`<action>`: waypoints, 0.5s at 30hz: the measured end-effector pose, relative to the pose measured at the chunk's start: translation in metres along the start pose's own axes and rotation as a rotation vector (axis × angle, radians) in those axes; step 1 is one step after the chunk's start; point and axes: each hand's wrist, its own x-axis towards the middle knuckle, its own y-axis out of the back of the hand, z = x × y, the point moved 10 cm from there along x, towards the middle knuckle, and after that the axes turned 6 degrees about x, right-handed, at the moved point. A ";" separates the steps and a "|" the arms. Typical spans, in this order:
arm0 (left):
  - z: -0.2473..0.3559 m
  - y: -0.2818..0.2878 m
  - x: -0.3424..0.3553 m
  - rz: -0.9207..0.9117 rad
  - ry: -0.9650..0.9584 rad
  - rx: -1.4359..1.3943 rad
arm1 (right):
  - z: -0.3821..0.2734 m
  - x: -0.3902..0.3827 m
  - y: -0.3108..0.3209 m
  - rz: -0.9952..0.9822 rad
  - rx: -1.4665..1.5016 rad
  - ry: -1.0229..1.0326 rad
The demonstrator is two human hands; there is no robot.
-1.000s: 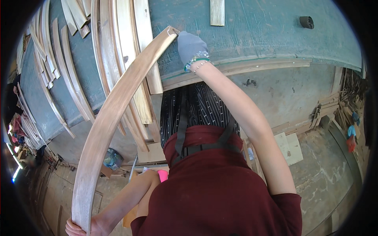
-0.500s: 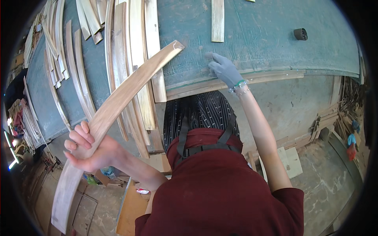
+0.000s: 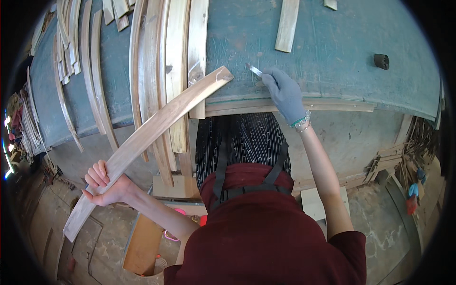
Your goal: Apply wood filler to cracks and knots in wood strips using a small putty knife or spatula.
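My left hand grips a long pale wooden board at its lower part, holding it diagonally. The board's upper end reaches over the front of the green worktable, beside several long wooden strips lying there. My right hand, in a grey glove, is closed on a small narrow metal tool, probably bladed, whose tip points up and left, just right of the board's upper end. Its exact kind is hard to make out.
A short plank and a dark cylindrical object lie on the table. An open wooden box stands on the floor at lower left, and scrap wood is piled at the right.
My left hand has moved up along the board, which has swung clockwise. My right hand left the board's far end, shifted right and down, and now holds the small metal tool.
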 end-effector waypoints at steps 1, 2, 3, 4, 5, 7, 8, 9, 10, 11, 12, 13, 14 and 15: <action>-0.001 0.011 0.002 0.025 0.007 0.015 | -0.002 0.000 -0.005 0.001 -0.072 0.025; -0.002 0.021 0.002 0.048 0.015 0.030 | -0.002 -0.002 -0.009 -0.013 -0.072 0.015; -0.006 0.026 0.002 0.059 0.027 0.037 | -0.003 -0.005 -0.008 0.000 -0.099 -0.047; -0.006 0.029 0.001 0.070 0.022 0.040 | -0.004 -0.008 -0.009 0.011 -0.120 -0.104; -0.007 0.032 0.001 0.080 0.018 0.042 | -0.008 -0.010 -0.012 0.001 -0.120 -0.114; -0.006 0.033 0.000 0.089 0.023 0.034 | -0.023 -0.014 -0.020 -0.034 -0.173 -0.042; -0.005 0.033 0.000 0.090 0.019 0.018 | -0.020 -0.016 -0.027 -0.040 -0.175 -0.050; -0.005 0.032 0.000 0.094 0.025 0.021 | -0.030 -0.019 -0.029 0.018 -0.223 0.067; -0.005 0.030 0.000 0.086 0.023 0.032 | -0.042 -0.023 -0.030 0.076 -0.271 0.185; -0.004 0.028 -0.001 0.077 0.021 0.042 | -0.042 -0.026 -0.033 0.073 -0.270 0.156; -0.005 0.027 -0.001 0.080 0.025 0.043 | -0.043 -0.029 -0.037 0.071 -0.273 0.153; -0.005 0.027 -0.002 0.093 0.030 0.033 | -0.040 -0.032 -0.040 0.076 -0.262 0.109; -0.006 0.027 -0.003 0.106 0.035 0.023 | -0.036 -0.033 -0.041 0.083 -0.251 0.065; -0.004 0.026 -0.003 0.108 0.032 0.026 | -0.037 -0.034 -0.045 0.079 -0.249 0.065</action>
